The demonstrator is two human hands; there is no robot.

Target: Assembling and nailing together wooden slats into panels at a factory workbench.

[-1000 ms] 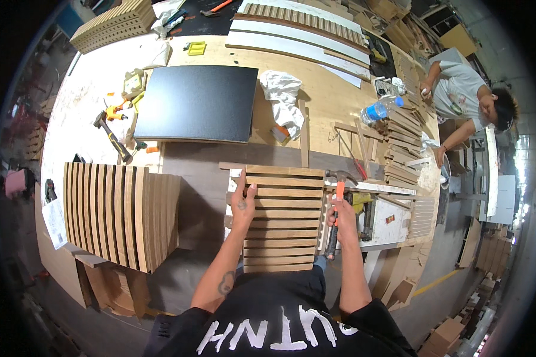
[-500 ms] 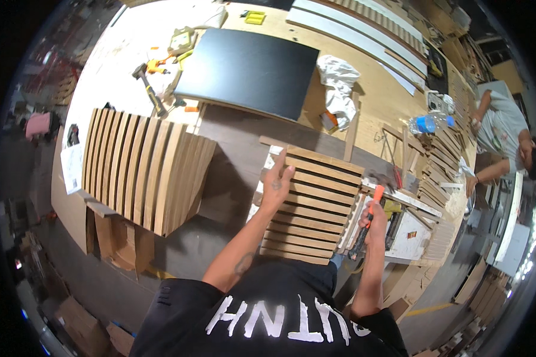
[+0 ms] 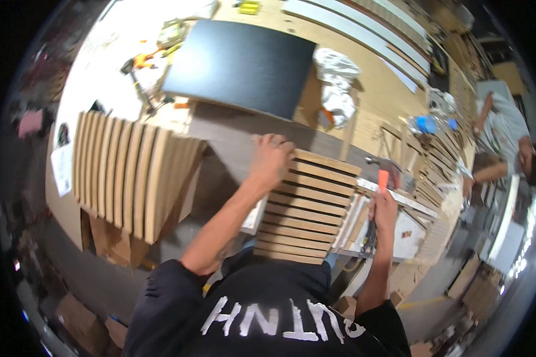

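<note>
Left hand [image 3: 272, 160] at corner of slatted panel [image 3: 309, 205], I can't tell if gripping | right hand [image 3: 383, 211] holds hammer [image 3: 384, 178] | I'd steady panel, hammer clear

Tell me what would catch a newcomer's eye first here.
The broad black panel on the workbench at the upper centre stands out first. Below it, the left hand is over the far left corner of a slatted wooden panel. To its right, the right hand grips an orange-and-black hammer.

L hand [image 3: 272, 162] at slatted wd panel [image 3: 308, 203] cnr; R hand [image 3: 383, 212] grips hammer [image 3: 383, 179].
</note>
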